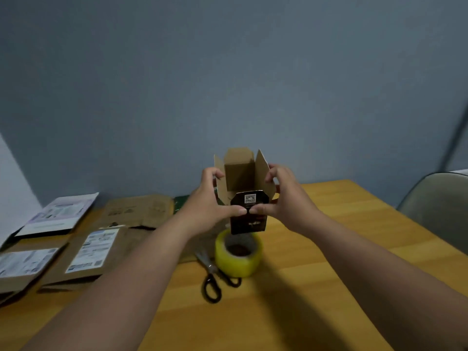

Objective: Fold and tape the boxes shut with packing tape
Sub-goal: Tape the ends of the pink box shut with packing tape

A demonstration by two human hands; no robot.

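The job looks to be at an early stage: the small dark box [248, 214] is held up off the desk [329, 249] with its top flaps standing open, so folding is under way and no tape appears to be on it yet. The roll of yellow tape [238, 253] sits untouched on the desk right below the box, with the scissors [215, 274] just beside it to the left. Several flattened boxes [83, 249] lie in a row on the left part of the desk, seemingly waiting their turn. The box sits between both hands. The left hand [210, 201] grips its left side, fingers curled over the left flap and thumb pressed on the near face. The right hand [283, 198] mirrors it on the right side, fingers hooked on the right flap, thumb meeting the other thumb at the front. Closing the flaps and taping remain.
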